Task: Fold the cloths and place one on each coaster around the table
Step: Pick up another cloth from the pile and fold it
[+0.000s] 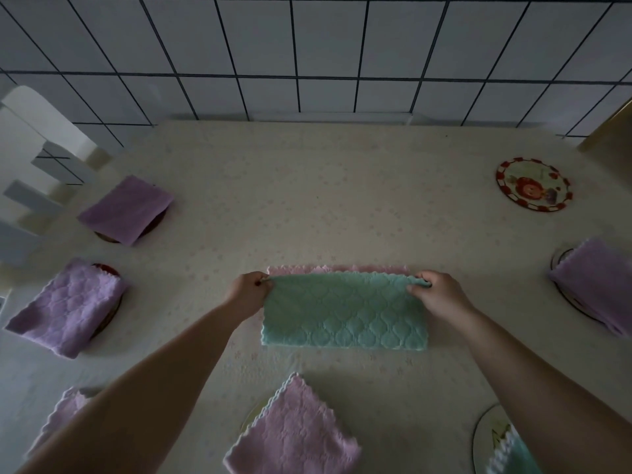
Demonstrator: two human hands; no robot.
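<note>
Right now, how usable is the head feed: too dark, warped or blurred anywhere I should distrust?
Head view: dim, greyish light, no glare, soft shadows only. Wide-angle warp bends the wall tiles and stretches the edges. The green cloth, pinched by the left hand and right hand, is sharp at centre. The purple cloth at the right edge is smeared, and the bare coaster reads clearly.

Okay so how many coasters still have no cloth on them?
1 in view: the red-rimmed coaster at the far right lies bare. The others that show each carry a folded cloth, and more may lie outside the frame.
</note>
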